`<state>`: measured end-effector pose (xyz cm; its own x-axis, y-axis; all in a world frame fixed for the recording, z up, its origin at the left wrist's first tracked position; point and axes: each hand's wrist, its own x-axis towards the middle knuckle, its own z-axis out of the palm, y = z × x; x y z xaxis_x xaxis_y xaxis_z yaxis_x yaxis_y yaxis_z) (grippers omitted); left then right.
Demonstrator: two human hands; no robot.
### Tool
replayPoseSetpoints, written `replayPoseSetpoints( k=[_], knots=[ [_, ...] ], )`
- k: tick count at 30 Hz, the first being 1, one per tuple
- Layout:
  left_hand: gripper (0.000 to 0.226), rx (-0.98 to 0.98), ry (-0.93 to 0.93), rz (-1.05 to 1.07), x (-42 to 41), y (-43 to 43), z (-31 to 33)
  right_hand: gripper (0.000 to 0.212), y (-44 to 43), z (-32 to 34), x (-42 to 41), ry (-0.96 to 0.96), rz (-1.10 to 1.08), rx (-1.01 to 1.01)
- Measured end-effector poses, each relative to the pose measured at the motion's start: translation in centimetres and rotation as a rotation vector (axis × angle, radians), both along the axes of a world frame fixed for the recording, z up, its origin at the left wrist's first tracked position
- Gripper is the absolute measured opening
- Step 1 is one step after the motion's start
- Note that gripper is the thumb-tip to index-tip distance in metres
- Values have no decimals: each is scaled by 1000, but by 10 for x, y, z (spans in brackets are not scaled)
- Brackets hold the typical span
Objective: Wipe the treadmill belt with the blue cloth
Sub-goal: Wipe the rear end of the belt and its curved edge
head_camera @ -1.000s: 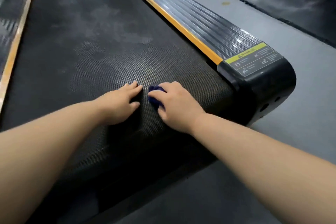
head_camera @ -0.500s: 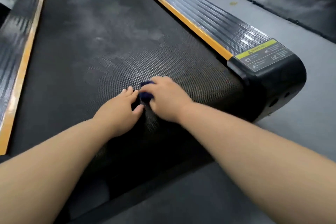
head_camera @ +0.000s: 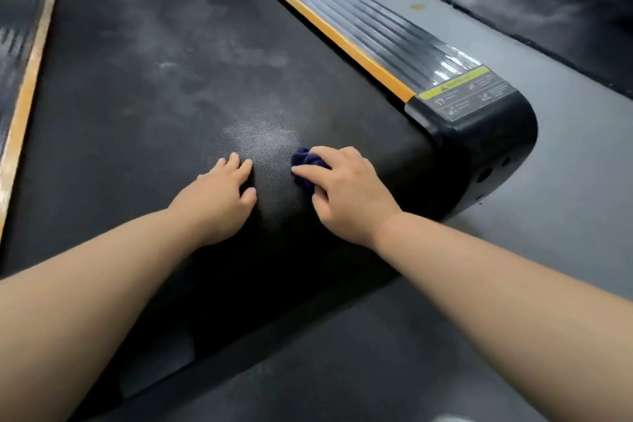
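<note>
On the left, the black ribbed side rail with an orange edge [head_camera: 24, 106] borders the black textured treadmill belt [head_camera: 144, 86], which shows pale dusty patches. The left hand [head_camera: 219, 202] lies flat on the belt with straight fingers and holds nothing; I think it carries the person's weight while leaning forward. A little to its right, the small bunched dark blue cloth [head_camera: 306, 164] lies on the belt near its rear end, under the right hand [head_camera: 346, 192], whose fingers curl over it and press it down, probably for rubbing. Further right stands the black rounded plastic end cap [head_camera: 493, 147].
</note>
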<state>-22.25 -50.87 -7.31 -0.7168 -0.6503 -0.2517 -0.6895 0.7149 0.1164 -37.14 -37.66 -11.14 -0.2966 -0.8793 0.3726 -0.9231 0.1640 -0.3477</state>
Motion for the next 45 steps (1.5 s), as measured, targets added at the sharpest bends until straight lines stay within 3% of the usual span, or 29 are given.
replayPoseSetpoints(
  k=[3,8,13,21,23,27,32,36,38,42,45],
  knots=[
    [52,-32,15,-29,-2,12,0,48,20,-1,-27,69,-82,21],
    [55,-38,4,-8,-14,21,-6,74,58,3,-79,110,-396,59],
    [52,-65,35,-4,-10,29,-12,59,59,-7,-72,-253,-573,-50],
    [53,-121,32,-62,-16,48,-15,43,53,-28,-4,-208,-164,-150],
    [52,-131,24,-69,-15,48,-12,39,66,-29,-33,-188,-255,-179],
    [55,-109,47,-62,-16,43,-9,32,94,-31,-81,-328,-645,-210],
    [57,-108,39,-48,-17,42,-11,32,48,-38,-15,-426,-575,-307],
    [51,-130,72,-17,-20,44,-15,32,62,-44,0,-265,-290,-241],
    [51,-145,93,2,-21,47,-17,30,71,-44,-23,-221,-328,-254],
    [54,-148,96,9,-21,49,-22,26,85,-35,-65,-492,-746,-335],
    [54,-182,105,0,-21,48,-25,28,69,-34,-52,-665,-806,-377]
  ],
)
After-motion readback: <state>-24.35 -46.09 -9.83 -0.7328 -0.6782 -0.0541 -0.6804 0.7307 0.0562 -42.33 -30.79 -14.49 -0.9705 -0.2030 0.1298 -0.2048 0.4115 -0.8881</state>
